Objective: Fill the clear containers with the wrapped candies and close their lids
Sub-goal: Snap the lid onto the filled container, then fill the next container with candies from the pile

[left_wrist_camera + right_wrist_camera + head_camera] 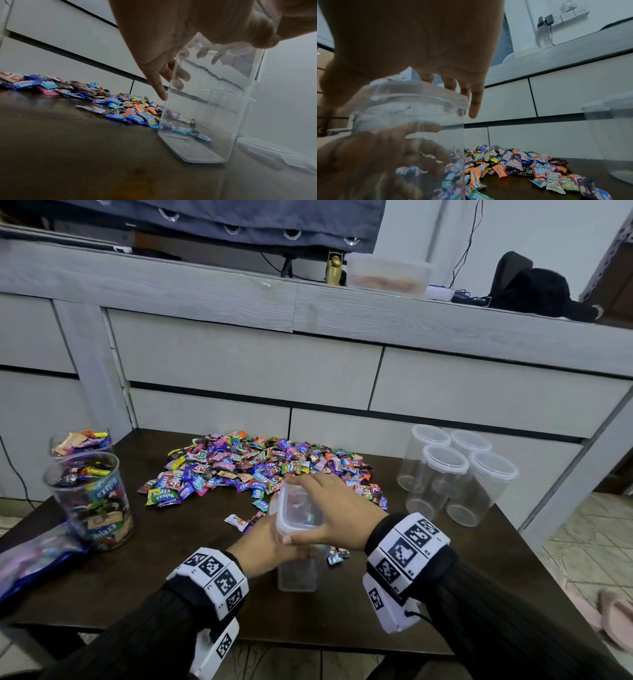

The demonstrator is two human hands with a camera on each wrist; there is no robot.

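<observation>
Step in hand: taking the lid (297, 510) off the empty clear container (297, 571), as I judge it, since nothing lies inside and filling cannot begin until it is open.
Container: upright on the dark worktop (164, 587), just on the person's side of the heap of wrapped candies (260, 465); a few stray candies lie beside its base.
Left hand (262, 546): wrapped round the container's upper wall, thumb one side, fingers (180, 79) curled round the far side.
Right hand (337, 513): draped over the lid, fingers (473, 104) hooked down past its far rim and the thumb at the near edge.
Doing it well: hold the body firmly down, peel up one corner rather than pulling straight, and keep the container from tipping towards the heap.
Afterwards: park the lid away from the heap, within reach.
Other containers: four lidded empty ones (455, 474) right of the heap, two filled ones (90, 494) to its left.
</observation>
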